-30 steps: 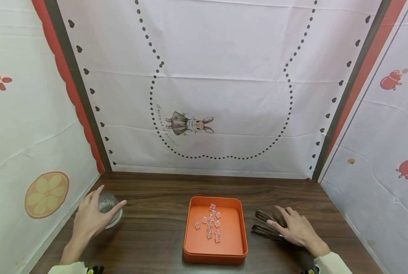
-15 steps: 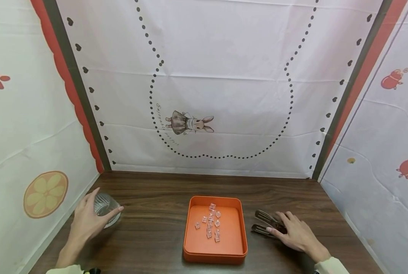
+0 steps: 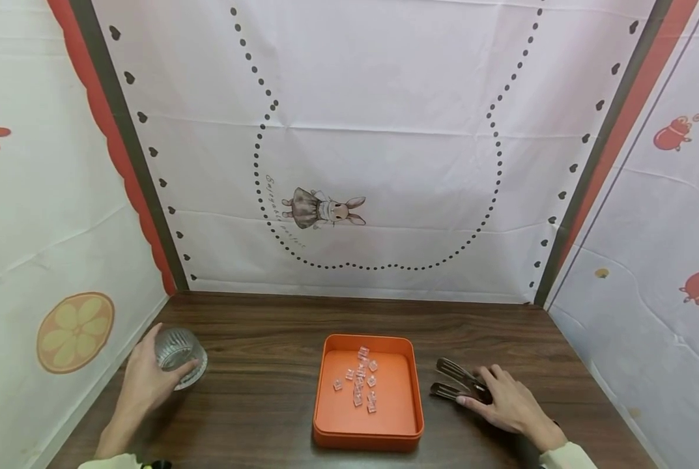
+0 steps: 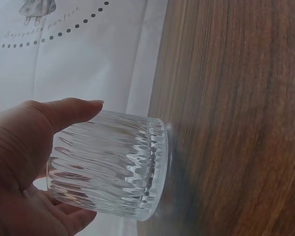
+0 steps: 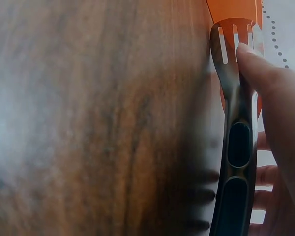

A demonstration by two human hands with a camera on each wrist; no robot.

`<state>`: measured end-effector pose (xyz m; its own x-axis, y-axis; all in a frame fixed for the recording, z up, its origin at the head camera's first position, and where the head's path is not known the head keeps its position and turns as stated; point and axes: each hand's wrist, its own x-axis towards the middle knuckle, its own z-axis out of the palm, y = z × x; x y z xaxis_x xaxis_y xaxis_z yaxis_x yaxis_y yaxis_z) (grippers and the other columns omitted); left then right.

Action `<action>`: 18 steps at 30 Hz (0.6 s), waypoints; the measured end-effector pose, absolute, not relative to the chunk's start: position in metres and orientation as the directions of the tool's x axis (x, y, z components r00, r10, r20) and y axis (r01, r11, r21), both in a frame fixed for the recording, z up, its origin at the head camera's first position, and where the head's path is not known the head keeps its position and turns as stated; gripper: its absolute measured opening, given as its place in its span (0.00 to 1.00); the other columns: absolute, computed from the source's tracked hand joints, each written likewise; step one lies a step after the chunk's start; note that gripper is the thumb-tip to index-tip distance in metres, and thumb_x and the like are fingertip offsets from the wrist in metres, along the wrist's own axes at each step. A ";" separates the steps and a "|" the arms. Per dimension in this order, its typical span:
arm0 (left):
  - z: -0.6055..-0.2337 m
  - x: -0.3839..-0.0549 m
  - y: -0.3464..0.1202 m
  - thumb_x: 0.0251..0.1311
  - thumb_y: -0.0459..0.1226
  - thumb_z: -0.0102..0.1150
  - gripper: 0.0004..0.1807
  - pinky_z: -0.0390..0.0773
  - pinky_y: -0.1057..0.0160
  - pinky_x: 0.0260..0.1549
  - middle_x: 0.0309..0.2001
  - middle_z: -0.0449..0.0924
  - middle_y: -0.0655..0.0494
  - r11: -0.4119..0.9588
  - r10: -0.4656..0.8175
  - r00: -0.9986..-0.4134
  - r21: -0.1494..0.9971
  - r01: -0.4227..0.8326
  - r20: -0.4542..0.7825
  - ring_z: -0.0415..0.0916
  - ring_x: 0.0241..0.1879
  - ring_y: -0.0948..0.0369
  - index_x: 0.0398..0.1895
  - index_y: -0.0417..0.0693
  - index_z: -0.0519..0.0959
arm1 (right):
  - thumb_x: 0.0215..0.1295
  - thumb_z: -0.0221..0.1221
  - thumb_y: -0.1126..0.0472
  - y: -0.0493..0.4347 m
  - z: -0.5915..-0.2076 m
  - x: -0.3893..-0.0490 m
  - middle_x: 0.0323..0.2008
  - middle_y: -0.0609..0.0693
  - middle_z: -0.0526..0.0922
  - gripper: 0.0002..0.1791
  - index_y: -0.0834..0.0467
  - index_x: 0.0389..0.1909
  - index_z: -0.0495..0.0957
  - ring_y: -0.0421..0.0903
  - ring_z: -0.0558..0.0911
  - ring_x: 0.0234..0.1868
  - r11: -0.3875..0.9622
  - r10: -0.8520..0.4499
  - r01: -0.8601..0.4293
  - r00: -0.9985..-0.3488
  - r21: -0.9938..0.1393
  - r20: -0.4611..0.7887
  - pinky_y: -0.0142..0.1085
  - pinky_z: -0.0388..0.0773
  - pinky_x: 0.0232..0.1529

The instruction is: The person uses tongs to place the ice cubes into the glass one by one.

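My left hand (image 3: 150, 381) grips a clear ribbed drinking glass (image 3: 180, 357) at the left of the table. In the left wrist view its thumb lies along one side of the glass (image 4: 108, 167) and the fingers sit on the other. At the right, my right hand (image 3: 510, 404) holds a pair of dark metal tongs (image 3: 460, 374), whose slotted ends are spread apart and point toward the orange tray. Close up in the right wrist view, the thumb presses near the slotted head of the tongs (image 5: 236, 105), and the fingers are partly hidden behind the handle.
Between the hands stands a shallow orange tray (image 3: 393, 423) with several small clear cubes (image 3: 359, 384) in it. White printed cloth (image 3: 384, 195) hangs behind and on both sides of the dark wooden table (image 3: 255, 404).
My left thumb and fingers have closed in around the glass, which has shifted slightly to the left. My right hand has settled lower over the tongs.
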<state>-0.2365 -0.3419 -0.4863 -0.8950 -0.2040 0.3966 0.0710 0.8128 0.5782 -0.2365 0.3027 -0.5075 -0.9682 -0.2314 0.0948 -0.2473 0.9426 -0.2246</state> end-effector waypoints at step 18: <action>-0.488 -0.239 -0.342 0.42 0.50 0.79 0.71 0.61 0.29 0.55 0.65 0.59 0.21 0.728 -0.333 -0.907 0.681 -0.074 0.257 0.61 0.61 0.26 0.78 0.38 0.37 | 0.56 0.61 0.28 0.306 -0.510 -0.234 0.47 0.55 0.75 0.38 0.56 0.52 0.75 0.50 0.78 0.41 0.933 -0.250 -0.265 -0.964 -0.244 0.093 0.47 0.77 0.33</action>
